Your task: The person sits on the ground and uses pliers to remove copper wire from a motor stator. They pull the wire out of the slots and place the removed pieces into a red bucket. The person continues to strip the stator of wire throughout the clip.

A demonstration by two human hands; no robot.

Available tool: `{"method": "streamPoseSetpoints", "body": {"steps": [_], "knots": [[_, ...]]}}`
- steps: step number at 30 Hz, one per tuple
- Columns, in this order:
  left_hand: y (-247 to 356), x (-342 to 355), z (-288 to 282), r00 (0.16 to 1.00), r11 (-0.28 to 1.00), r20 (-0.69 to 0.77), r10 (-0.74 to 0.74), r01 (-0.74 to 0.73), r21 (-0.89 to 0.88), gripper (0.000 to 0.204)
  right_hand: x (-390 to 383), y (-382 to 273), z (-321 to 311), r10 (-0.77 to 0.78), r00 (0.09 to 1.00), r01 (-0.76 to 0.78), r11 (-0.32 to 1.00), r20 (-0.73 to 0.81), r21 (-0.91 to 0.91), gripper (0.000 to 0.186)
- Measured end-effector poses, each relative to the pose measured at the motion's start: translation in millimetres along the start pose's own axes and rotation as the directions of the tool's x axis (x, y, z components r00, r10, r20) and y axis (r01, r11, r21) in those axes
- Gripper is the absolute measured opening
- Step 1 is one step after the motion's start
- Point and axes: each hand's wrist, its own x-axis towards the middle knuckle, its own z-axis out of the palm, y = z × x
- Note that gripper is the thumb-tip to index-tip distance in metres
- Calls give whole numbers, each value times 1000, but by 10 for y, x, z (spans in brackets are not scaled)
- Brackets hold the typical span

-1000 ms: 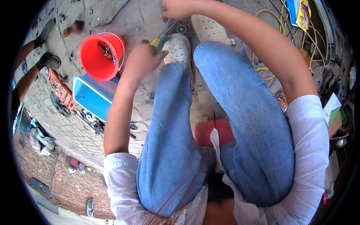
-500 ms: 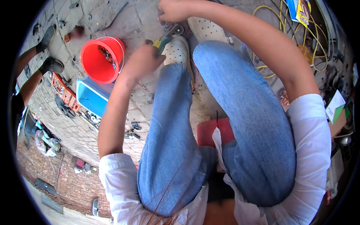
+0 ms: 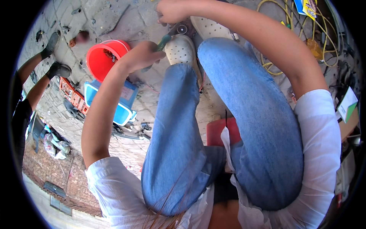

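Note:
My left hand (image 3: 142, 56) is closed round a tool with a green handle (image 3: 164, 42), which looks like pliers. It is just left of my left cream clog (image 3: 180, 50). A dark end shows below the palm. The tool's front runs up beside a small round metal part (image 3: 182, 29) on the ground ahead of the clog. My right hand (image 3: 171, 11) is at the top edge with its fingers curled inward. What they hold, if anything, I cannot make out.
Left of my arm a red bucket (image 3: 98, 61) holds coppery scraps, near a blue tub (image 3: 124, 114) and an orange-red crate (image 3: 72, 95). Another person's feet (image 3: 59, 70) are at far left. Yellow hose (image 3: 324, 42) coils at upper right. A red seat (image 3: 221, 131) is beneath me.
My left hand has moved slightly left and down, the tool turning with it. My left elbow has swung outward. My right hand has shifted slightly left.

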Motion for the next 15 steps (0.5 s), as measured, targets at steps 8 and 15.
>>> {"method": "streamPoseSetpoints", "body": {"steps": [8, 15], "knots": [[291, -17, 75, 999, 986, -28, -45, 49, 158, 41, -134, -99, -78, 38, 999, -38, 999, -25, 13, 31], [41, 84, 179, 974, 993, -222, 50, -25, 115, 43, -195, -120, -106, 36, 999, -35, 999, -30, 34, 32]]}}
